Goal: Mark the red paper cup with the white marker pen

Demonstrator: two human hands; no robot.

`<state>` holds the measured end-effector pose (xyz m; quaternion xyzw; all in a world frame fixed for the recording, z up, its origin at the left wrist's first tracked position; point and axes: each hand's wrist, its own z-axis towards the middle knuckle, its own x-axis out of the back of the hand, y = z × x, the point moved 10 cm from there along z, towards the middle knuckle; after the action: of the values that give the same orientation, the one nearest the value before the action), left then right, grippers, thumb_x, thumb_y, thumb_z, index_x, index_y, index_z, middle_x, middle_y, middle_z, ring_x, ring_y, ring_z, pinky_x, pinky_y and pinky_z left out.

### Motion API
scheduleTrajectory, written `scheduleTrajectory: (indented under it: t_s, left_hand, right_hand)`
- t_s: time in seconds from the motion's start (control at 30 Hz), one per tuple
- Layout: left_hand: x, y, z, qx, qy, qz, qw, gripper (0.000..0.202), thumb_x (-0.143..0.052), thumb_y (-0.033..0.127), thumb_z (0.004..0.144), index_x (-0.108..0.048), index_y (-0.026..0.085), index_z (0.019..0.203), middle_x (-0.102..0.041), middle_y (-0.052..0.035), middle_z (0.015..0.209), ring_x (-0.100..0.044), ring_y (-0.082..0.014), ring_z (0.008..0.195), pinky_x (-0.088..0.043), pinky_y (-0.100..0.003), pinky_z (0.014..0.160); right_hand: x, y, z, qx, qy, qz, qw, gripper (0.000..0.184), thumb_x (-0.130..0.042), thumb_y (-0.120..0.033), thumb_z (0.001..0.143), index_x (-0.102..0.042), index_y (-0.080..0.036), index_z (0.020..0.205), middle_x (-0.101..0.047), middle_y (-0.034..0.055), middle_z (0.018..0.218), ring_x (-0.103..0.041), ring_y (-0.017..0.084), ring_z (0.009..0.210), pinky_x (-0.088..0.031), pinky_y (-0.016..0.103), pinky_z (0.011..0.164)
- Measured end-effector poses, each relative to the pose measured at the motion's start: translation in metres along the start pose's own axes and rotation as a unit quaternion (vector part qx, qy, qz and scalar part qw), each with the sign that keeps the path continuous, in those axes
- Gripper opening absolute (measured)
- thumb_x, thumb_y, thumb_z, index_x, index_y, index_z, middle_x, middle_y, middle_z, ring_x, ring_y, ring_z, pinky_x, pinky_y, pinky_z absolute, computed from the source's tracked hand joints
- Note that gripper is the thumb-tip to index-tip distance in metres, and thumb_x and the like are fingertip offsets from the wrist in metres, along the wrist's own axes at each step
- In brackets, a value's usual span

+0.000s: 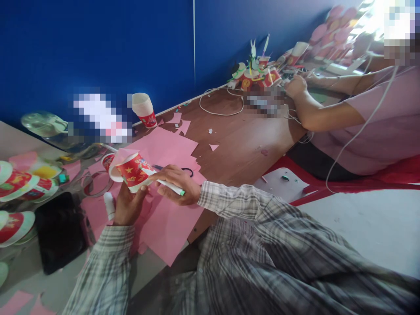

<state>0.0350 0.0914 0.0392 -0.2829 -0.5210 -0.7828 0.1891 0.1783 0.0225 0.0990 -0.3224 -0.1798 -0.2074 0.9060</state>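
Observation:
My left hand [127, 205] grips a red paper cup [133, 169] with a gold star, tilted above sheets of pink paper [167, 218]; most of its fingers are hidden behind the cup. In my right hand [179, 181] is a white marker pen [169, 187] with a green end, its tip at or very near the cup's side. A piece of pink paper [126, 154] shows at the cup's upper edge. Beneath my right hand lie scissors [187, 171], partly covered. A white marker cap or tube [109, 205] is beside my left wrist.
Stacked paper cups [144, 110] stand by the blue wall. At left are a tape roll [95, 183], a black tablet-like slab [61, 232] and more red cups [19, 181]. A co-worker [377, 105] sits at right, hands near decorated cups [252, 78]. A white cable [221, 113] loops across the table.

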Motion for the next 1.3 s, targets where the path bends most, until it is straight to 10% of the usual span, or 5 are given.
scheduleTrajectory:
  t_s: [0.33,0.6,1.3]
  left_hand:
    - [0.000,-0.005,-0.001,0.020,-0.002,0.001,1.000,0.056,-0.038,0.059,0.072,-0.051,0.014,0.102,-0.058,-0.0087,0.095,-0.058,-0.0209,0.088,-0.047,-0.039,0.074]
    - [-0.002,-0.006,0.000,0.035,-0.010,0.020,0.999,0.057,-0.038,0.060,0.071,-0.051,0.014,0.103,-0.059,-0.0090,0.097,-0.057,-0.0230,0.092,-0.045,-0.040,0.076]
    - [-0.003,-0.010,0.000,0.039,-0.011,0.003,0.999,0.058,-0.040,0.059,0.071,-0.050,0.014,0.105,-0.058,-0.0099,0.099,-0.056,-0.0234,0.093,-0.043,-0.040,0.079]
  right_hand:
    - [-0.008,0.007,-0.003,-0.026,-0.030,0.026,0.999,0.043,-0.031,-0.036,0.091,-0.067,-0.012,0.086,-0.068,0.0028,0.094,-0.063,0.007,0.090,-0.052,0.029,0.089]
    - [-0.006,0.002,-0.002,-0.012,-0.028,0.001,1.000,0.066,-0.016,-0.037,0.089,-0.060,-0.004,0.052,-0.069,-0.0032,0.093,-0.064,0.006,0.090,-0.047,0.025,0.084]
    - [-0.001,-0.006,0.001,0.017,-0.014,-0.021,1.000,0.062,-0.024,-0.035,0.088,-0.052,-0.001,0.045,-0.070,-0.0029,0.087,-0.063,0.001,0.086,-0.047,0.020,0.082]
